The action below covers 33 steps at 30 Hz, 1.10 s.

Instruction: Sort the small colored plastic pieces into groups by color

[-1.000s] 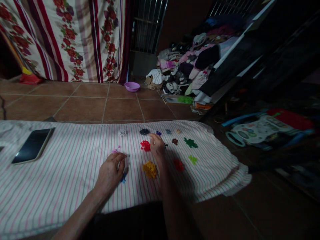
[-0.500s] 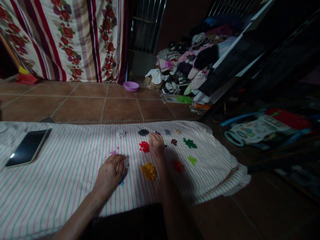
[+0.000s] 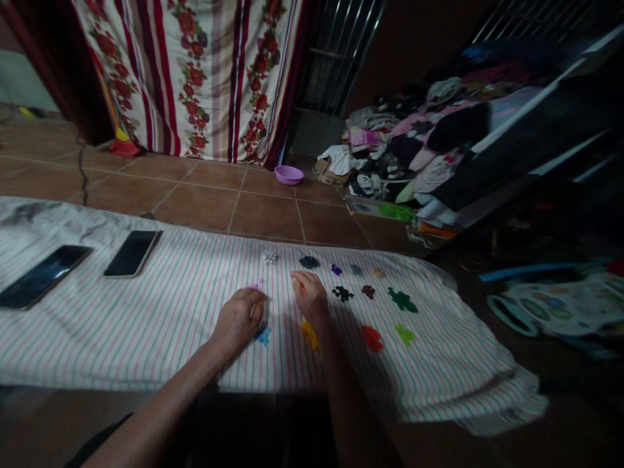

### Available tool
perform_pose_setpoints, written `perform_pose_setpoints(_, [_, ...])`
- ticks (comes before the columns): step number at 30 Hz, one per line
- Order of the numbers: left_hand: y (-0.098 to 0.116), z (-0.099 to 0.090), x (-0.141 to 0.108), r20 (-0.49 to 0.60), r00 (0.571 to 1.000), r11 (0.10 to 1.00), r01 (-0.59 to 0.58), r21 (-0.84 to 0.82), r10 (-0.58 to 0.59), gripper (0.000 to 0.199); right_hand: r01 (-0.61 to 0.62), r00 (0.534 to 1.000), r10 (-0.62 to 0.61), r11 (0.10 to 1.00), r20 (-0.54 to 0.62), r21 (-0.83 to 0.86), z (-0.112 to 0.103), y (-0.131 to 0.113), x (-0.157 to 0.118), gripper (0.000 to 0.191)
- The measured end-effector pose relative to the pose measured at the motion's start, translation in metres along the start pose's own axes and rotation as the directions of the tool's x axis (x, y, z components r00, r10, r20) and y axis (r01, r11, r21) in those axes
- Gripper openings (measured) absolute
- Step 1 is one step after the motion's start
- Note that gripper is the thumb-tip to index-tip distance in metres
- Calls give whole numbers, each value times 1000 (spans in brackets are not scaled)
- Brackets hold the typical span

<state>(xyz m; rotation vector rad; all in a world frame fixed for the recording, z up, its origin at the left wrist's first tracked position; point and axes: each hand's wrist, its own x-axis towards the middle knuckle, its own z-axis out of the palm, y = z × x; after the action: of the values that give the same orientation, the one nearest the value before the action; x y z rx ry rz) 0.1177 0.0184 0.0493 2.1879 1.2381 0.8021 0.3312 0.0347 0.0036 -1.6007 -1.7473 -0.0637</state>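
Small coloured pieces lie in separate heaps on a striped cloth (image 3: 185,312). My left hand (image 3: 240,318) rests between the pink pieces (image 3: 257,285) and the blue pieces (image 3: 264,336), its fingers curled; what they hold, if anything, is hidden. My right hand (image 3: 311,296) is over the red pieces, mostly covering them, with its fingertips close together and their contents too small to make out. The yellow heap (image 3: 310,335) shows below the right wrist. Black pieces (image 3: 342,294) lie to the right of that hand, and a dark grey heap (image 3: 309,262) is just beyond it.
Two phones lie on the cloth at the left, one nearer (image 3: 43,276) and one farther (image 3: 132,253). White, purple, brown, green, lime and orange-red heaps (image 3: 372,338) surround the hands. Beyond the cloth stand a purple basin (image 3: 289,175) and a clothes pile (image 3: 390,143).
The view has turned left, bringing a second phone into sight. My right hand has moved from beside the purple and black pieces onto the red heap. My left hand stays near the pink and blue pieces.
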Motion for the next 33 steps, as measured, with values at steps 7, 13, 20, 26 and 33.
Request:
perform_pose_setpoints(7, [-38, -33, 7, -123, 977, 985, 169, -33, -172, 26, 162, 979, -180, 973, 99, 164, 27, -67, 1, 30])
perform_pose_setpoints(13, [-67, -61, 8, -180, 896, 913, 388, -128, -406, 26, 283, 926, -339, 915, 167, 287, 48, -112, 1, 29])
perform_pose_setpoints(20, [-93, -102, 0, -279, 809, 854, 507, -116, -518, 25, 317, 897, -399, 881, 191, 352, 66, -131, -2, 29])
perform_pose_setpoints(26, [-124, -142, -10, -320, 470, 519, 388, -762, -823, 24, 368, 875, -454, 848, 166, 381, 77, -139, -7, 28])
perform_pose_setpoints(33, [-144, -161, -26, -254, 181, 291, 226, -930, -950, 20, 408, 850, -498, 827, 168, 386, 87, -142, -12, 28])
